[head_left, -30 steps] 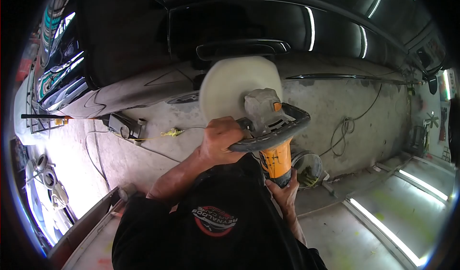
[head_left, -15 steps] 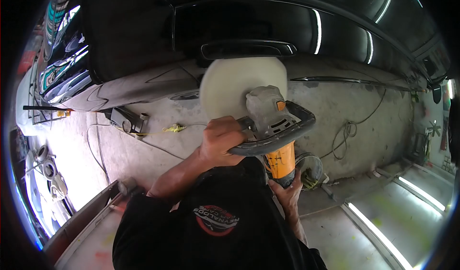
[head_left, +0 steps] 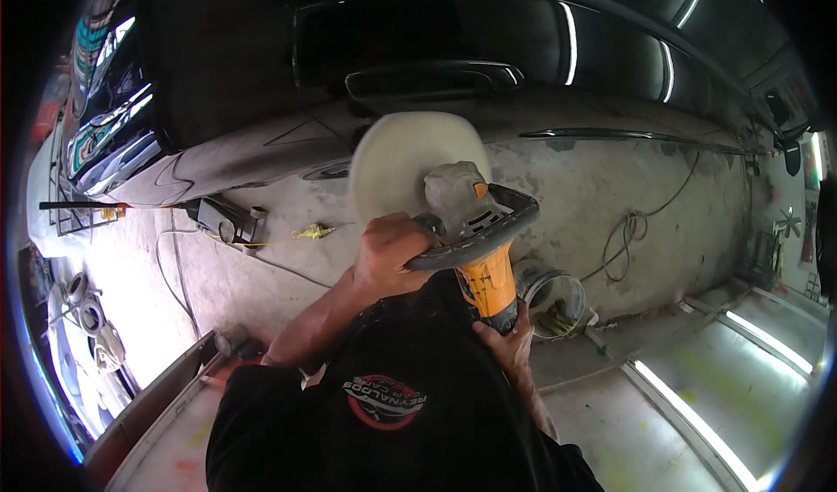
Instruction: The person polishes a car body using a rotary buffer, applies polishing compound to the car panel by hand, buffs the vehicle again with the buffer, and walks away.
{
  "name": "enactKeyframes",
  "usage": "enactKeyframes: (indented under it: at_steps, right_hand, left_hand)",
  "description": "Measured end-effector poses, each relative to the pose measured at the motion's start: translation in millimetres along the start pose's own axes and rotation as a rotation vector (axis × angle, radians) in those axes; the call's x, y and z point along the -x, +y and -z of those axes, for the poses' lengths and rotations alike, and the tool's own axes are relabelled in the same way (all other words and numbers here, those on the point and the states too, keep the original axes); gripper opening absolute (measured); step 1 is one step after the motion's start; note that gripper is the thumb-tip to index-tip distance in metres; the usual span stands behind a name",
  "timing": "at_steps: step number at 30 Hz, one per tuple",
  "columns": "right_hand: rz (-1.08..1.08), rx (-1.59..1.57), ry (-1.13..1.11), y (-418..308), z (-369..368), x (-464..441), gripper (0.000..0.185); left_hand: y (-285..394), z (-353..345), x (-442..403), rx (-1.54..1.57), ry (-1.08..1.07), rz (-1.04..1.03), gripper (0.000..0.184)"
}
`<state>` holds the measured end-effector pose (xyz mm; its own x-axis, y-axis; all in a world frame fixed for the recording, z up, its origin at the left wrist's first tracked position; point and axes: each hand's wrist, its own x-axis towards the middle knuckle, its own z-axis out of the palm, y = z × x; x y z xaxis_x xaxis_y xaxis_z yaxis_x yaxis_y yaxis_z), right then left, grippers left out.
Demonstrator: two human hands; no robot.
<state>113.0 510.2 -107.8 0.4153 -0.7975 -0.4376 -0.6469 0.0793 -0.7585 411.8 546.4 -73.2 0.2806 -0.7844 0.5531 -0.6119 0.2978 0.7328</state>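
Both my hands are on an orange and black car polisher (head_left: 488, 284) with a grey head and a wide, pale round pad (head_left: 410, 156). My left hand (head_left: 392, 246) is wrapped round the left side of its black loop handle (head_left: 471, 243). Lower down, my right hand (head_left: 510, 335) grips the dark rear end of the orange body. The pad looks blurred and lies in front of the lower side of a glossy black car (head_left: 227, 64), below a long trim piece or handle (head_left: 427, 80). Whether the pad touches the paint I cannot tell.
A clear bucket (head_left: 558, 300) with something greenish inside stands to the right of the polisher. Cable (head_left: 629, 230) lies coiled on the concrete floor. On the left are a dark box-like tool (head_left: 225, 217) and a yellow cord connector (head_left: 312, 230). Light tubes (head_left: 693, 427) shine at lower right.
The polisher and both hands have shifted a little to the left. The pad has come slightly lower relative to the car's trim piece. More of the bucket shows.
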Motion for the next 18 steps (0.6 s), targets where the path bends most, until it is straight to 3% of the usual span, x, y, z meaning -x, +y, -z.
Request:
enactKeyframes:
  at_steps: [14, 18]
  right_hand:
    - [-0.018, -0.265, 0.187, 52, 46, -12, 0.080]
    - [0.061, -0.315, 0.254, 50, 65, -23, 0.079]
  left_hand:
    - [22, -88, -66, 0.020, -0.176, -0.144, 0.024]
    - [30, -112, -91, 0.043, -0.172, -0.194, 0.026]
